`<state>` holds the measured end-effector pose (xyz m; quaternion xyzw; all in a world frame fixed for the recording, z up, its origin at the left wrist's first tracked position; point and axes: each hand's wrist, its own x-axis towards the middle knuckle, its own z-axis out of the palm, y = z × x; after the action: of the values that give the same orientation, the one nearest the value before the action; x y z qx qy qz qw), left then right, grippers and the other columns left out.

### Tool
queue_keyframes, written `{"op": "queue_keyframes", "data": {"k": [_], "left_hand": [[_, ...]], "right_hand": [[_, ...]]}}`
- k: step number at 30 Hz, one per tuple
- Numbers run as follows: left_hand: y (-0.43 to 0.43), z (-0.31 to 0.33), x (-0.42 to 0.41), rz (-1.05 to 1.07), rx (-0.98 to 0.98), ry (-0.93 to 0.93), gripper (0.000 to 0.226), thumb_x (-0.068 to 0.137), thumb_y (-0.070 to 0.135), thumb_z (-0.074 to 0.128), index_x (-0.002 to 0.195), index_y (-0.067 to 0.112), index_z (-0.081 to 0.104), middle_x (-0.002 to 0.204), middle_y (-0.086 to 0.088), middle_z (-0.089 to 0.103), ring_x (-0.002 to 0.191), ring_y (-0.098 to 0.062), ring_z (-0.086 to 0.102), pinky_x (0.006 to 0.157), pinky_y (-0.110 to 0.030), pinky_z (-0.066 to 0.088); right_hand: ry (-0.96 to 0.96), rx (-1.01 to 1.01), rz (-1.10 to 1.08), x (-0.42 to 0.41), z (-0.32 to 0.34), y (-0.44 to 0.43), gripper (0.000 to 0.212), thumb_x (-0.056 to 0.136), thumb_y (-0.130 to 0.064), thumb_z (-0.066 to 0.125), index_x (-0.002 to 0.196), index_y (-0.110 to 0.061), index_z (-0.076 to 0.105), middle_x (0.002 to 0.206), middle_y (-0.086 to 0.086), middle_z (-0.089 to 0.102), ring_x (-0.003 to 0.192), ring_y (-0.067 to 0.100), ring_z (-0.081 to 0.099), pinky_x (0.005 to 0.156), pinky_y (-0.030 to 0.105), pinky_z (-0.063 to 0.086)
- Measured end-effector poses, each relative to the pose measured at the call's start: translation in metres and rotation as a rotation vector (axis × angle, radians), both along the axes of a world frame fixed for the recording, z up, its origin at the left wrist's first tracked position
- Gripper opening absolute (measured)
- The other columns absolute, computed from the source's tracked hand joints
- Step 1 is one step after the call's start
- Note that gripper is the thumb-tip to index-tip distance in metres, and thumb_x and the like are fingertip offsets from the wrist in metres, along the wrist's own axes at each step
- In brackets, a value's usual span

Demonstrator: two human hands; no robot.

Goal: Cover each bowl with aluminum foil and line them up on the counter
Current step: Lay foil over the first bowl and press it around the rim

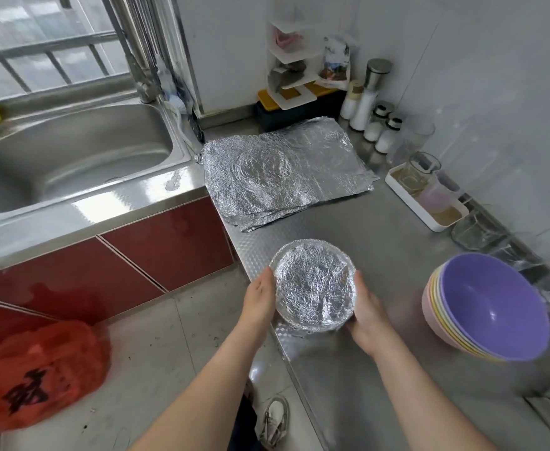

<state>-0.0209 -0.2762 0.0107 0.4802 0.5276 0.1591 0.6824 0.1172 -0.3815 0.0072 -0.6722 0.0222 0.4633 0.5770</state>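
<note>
foil-covered bowl (pixel 313 285): centre of frame, slightly low, on the near edge of the steel counter (pixel 381 249); foil crinkled, drawn over the whole mouth and folded down round the rim.
orange plastic bag (pixel 36 372): lower left of frame, on the floor, black print on it.
sink (pixel 72 157): upper left of frame, steel basin, tap behind it.
red cabinet doors (pixel 137 255): left of centre, below the sink edge.
left hand (pixel 260 297): left side of the covered bowl, palm against the foil at the rim; fingers pressed together and curved along the bowl wall.
foil sheets (pixel 286 174): above centre, flat stack on the counter, a round imprint in the top sheet; well apart from the covered bowl.
right hand (pixel 366 315): right side of the covered bowl, cupped against it; fingers together, tips hidden under the bowl's edge.
stacked bowls (pixel 488 307): right of frame, nested and uncovered, purple one on top, tilted toward the camera; near the right hand, not touching.
jars and shakers (pixel 376 112): upper right, along the tiled wall.
</note>
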Motion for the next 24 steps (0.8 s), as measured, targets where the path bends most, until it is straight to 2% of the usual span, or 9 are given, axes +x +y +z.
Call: {"op": "queue_keyframes", "data": {"k": [3,6,9,12,15,18,20,22,24], "left_hand": [[0.008,0.006,-0.007,0.059,-0.006,-0.024,0.068,0.097,0.059,0.035,0.143,0.009,0.045,0.145,-0.008,0.049,0.133,-0.024,0.046,0.112,-0.05,0.034],[0.025,0.018,-0.013,0.147,-0.037,-0.058,0.086,0.079,0.073,0.039,0.138,0.012,0.05,0.14,-0.007,0.055,0.13,-0.028,0.049,0.11,-0.053,0.037],[0.05,0.035,-0.019,0.232,-0.068,-0.043,0.067,0.088,0.063,0.036,0.13,0.015,0.057,0.123,-0.005,0.065,0.116,-0.028,0.058,0.104,-0.052,0.043],[0.075,0.043,-0.022,0.288,-0.049,-0.036,0.061,0.086,0.059,0.038,0.117,0.014,0.064,0.108,-0.004,0.07,0.101,-0.025,0.063,0.098,-0.045,0.048],[0.102,0.046,-0.024,0.313,-0.028,-0.037,0.062,0.076,0.063,0.041,0.104,0.015,0.068,0.105,-0.011,0.072,0.101,-0.032,0.066,0.097,-0.053,0.049],[0.128,0.052,-0.02,0.323,-0.009,-0.045,0.061,0.077,0.064,0.042,0.099,0.014,0.069,0.101,-0.01,0.073,0.095,-0.029,0.067,0.095,-0.055,0.049],[0.149,0.054,-0.014,0.32,-0.003,-0.094,0.049,0.091,0.056,0.042,0.095,0.017,0.071,0.097,-0.005,0.075,0.096,-0.028,0.068,0.093,-0.05,0.051],[0.175,0.052,-0.005,0.31,-0.025,-0.148,0.043,0.1,0.048,0.038,0.095,0.019,0.07,0.095,-0.002,0.075,0.093,-0.022,0.069,0.084,-0.04,0.054],[0.198,0.053,0.004,0.309,-0.054,-0.211,0.042,0.103,0.044,0.035,0.103,0.018,0.068,0.099,-0.003,0.075,0.092,-0.019,0.069,0.076,-0.034,0.055]], "right_hand": [[0.005,0.042,0.034,0.0,0.016,0.009,0.038,0.099,-0.049,0.039,0.107,-0.02,0.062,0.102,0.001,0.071,0.095,0.019,0.065,0.084,0.037,0.052],[-0.007,0.101,0.135,0.005,0.03,0.022,0.054,0.09,-0.061,0.043,0.118,-0.02,0.063,0.112,0.004,0.07,0.106,0.023,0.064,0.091,0.039,0.05],[-0.035,0.142,0.274,0.006,0.047,0.049,0.068,0.075,-0.067,0.049,0.125,-0.023,0.061,0.118,0.005,0.068,0.11,0.024,0.062,0.091,0.036,0.049],[-0.056,0.174,0.383,0.01,0.053,0.073,0.072,0.072,-0.067,0.053,0.133,-0.028,0.053,0.123,0.003,0.066,0.113,0.023,0.06,0.095,0.038,0.046],[-0.019,0.204,0.416,0.015,0.052,0.099,0.074,0.071,-0.066,0.056,0.136,-0.03,0.049,0.122,0.006,0.066,0.101,0.022,0.063,0.085,0.036,0.047],[0.017,0.228,0.414,0.019,0.053,0.126,0.085,0.065,-0.072,0.066,0.136,-0.03,0.049,0.123,0.009,0.064,0.096,0.021,0.063,0.081,0.036,0.048],[0.071,0.248,0.385,0.026,0.05,0.149,0.097,0.052,-0.072,0.078,0.135,-0.03,0.05,0.127,0.006,0.064,0.109,0.027,0.061,0.092,0.044,0.046],[0.115,0.267,0.348,0.033,0.05,0.172,0.099,0.048,-0.066,0.084,0.134,-0.027,0.051,0.127,0.006,0.064,0.121,0.033,0.056,0.102,0.051,0.04],[0.193,0.311,0.291,0.041,0.054,0.192,0.096,0.049,-0.06,0.086,0.131,-0.022,0.054,0.126,0.009,0.064,0.121,0.032,0.056,0.101,0.05,0.045]]}}
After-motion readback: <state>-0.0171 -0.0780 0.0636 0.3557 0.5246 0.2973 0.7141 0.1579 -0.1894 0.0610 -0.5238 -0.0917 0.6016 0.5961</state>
